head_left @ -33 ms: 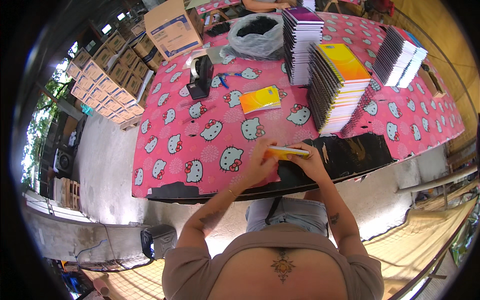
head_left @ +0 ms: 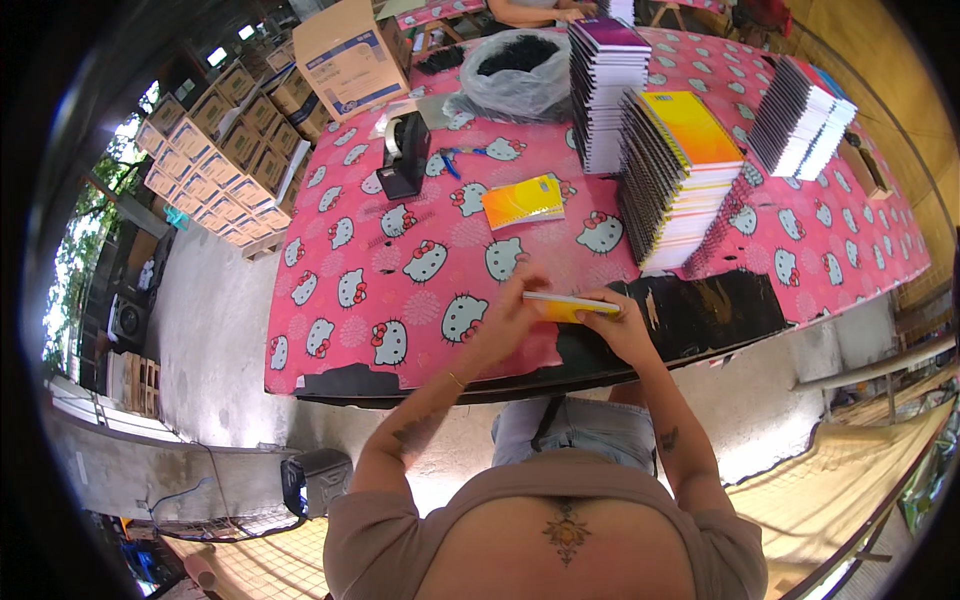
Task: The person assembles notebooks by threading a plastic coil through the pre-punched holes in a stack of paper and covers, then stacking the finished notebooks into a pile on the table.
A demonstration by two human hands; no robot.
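Just above the near table edge, my right hand [head_left: 624, 326] is closed on the right end of a small yellow-orange notebook [head_left: 558, 311], its white page edge turned up. At the notebook's left end is my left hand [head_left: 508, 318]. Its fingers are smeared by motion, so their grip cannot be made out. Farther in lies another small yellow-orange notebook [head_left: 523, 203], flat on the pink patterned cover [head_left: 420, 300]. To the right rises a tall stack of yellow-orange spiral notebooks [head_left: 685, 180].
Behind stand a purple-topped notebook stack [head_left: 607, 95] and a plastic bag of black coils [head_left: 515, 75]. A black tape dispenser [head_left: 402, 160] and blue-handled pliers [head_left: 455, 158] lie left. More notebooks [head_left: 800, 120] stand far right. Cartons [head_left: 215, 160] fill the left background. Another person's arm [head_left: 530, 12] shows at the top.
My left hand's fingers have lifted and shifted at the notebook's left end, baring more of that end. My right hand keeps its hold.
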